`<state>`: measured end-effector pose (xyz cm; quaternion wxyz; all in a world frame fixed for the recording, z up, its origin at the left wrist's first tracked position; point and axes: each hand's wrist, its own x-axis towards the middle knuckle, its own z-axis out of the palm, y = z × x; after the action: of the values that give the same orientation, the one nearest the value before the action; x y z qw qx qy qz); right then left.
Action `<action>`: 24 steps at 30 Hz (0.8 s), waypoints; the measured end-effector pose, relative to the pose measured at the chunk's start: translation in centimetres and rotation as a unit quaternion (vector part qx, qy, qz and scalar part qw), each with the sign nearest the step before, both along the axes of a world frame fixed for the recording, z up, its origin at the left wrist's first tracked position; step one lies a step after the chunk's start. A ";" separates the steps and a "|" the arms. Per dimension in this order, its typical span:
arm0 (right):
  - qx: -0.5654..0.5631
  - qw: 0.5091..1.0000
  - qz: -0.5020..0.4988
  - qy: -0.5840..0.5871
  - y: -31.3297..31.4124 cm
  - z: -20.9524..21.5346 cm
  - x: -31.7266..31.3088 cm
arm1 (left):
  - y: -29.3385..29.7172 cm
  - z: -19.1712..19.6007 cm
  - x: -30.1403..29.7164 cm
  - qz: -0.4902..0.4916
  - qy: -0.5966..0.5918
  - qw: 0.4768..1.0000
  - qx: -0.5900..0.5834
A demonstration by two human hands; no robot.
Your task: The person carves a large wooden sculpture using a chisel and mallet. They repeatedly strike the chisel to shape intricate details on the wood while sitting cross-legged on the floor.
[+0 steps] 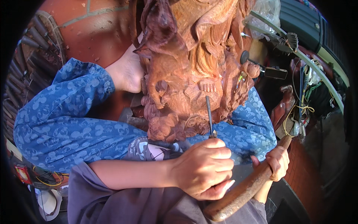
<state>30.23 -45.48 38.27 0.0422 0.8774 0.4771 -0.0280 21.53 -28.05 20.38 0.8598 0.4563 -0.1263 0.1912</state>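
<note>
Left hand (205, 168) clenched round chisel (209, 114), tip at its 12 o'clock near carved toes (207, 87); right hand (278, 162), 3 o'clock, grasping mallet (242, 189). Glancing blow could chip them.

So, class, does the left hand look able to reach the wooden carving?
Probably yes: the left hand grips a chisel whose blade extends over the wooden carving, and nothing visible blocks the way.

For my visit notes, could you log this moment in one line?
left fingers: around chisel | right fingers: around wooden club | chisel: pointed toward wood carving
</note>
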 end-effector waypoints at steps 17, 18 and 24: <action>0.013 0.998 0.044 0.032 0.8 -2.2 0.6 | -0.6 -1.1 0.0 0.025 -0.022 0.998 0.044; 0.008 0.998 0.044 0.032 0.7 -2.2 0.6 | -0.7 -1.1 0.0 0.031 -0.021 0.998 0.041; 0.004 0.998 0.043 0.040 0.3 -2.5 0.4 | -1.2 -1.4 -0.2 0.017 -0.045 0.998 0.045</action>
<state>30.59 -45.17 35.75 0.0203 0.8542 0.5161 -0.0594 21.29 -29.27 18.94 0.8286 0.4875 -0.1653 0.2198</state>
